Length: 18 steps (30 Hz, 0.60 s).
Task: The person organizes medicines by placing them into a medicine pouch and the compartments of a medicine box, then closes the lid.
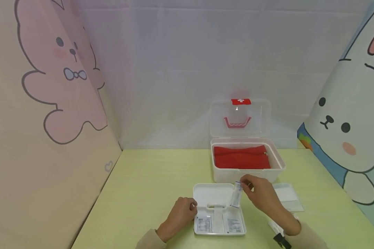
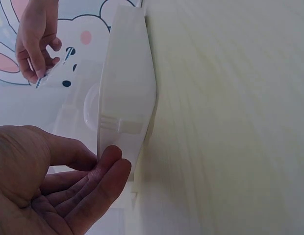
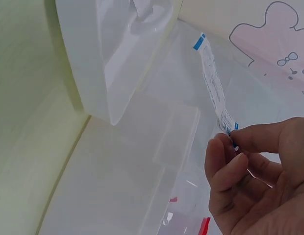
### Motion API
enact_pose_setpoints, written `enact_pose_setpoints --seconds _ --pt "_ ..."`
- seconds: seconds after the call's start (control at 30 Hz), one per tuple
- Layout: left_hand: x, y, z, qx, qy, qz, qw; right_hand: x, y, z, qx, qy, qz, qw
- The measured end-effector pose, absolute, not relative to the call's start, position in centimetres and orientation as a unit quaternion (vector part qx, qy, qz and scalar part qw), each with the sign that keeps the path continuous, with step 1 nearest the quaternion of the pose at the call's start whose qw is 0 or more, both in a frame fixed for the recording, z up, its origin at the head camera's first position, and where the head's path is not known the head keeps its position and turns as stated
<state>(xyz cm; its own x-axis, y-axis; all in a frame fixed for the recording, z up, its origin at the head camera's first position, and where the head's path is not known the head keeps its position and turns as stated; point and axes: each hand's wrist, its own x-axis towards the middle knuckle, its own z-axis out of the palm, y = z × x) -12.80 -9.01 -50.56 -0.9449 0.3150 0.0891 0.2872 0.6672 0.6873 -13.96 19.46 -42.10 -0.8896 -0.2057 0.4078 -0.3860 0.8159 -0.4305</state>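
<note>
A white plastic case (image 1: 218, 199) lies opened out on the table, with printed packets (image 1: 204, 224) in its near part. At its left side my left hand (image 1: 183, 211) pinches the edge; in the left wrist view the thumb and fingertips are on either side of the case wall (image 2: 123, 73). Over the case's far right corner, my right hand (image 1: 259, 191) pinches one end of a narrow sachet (image 1: 236, 195) with blue print. The right wrist view shows this sachet (image 3: 214, 81) hanging between thumb and index finger, apart from the case.
Behind the case stands a white first-aid box (image 1: 249, 174) with its clear lid raised and a red pouch (image 1: 241, 157) inside. Right of it lies a clear packet with white contents (image 1: 290, 199). A black-ended item (image 1: 282, 241) lies by the right forearm. Printed cloth walls surround the table (image 1: 162, 173).
</note>
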Motion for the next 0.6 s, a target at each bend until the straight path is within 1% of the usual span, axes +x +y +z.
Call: enact_pose_setpoints --seconds 0.3,0.6 --pt "-12.8 -9.0 -50.7 0.160 0.914 0.372 0.022 -13.2 16.8 -43.5 0.175 -0.942 0.260 0.119" --pt "-12.8 -9.0 -50.6 0.162 0.915 0.369 0.014 -12.7 15.2 -45.0 0.187 -0.946 0.250 0.085"
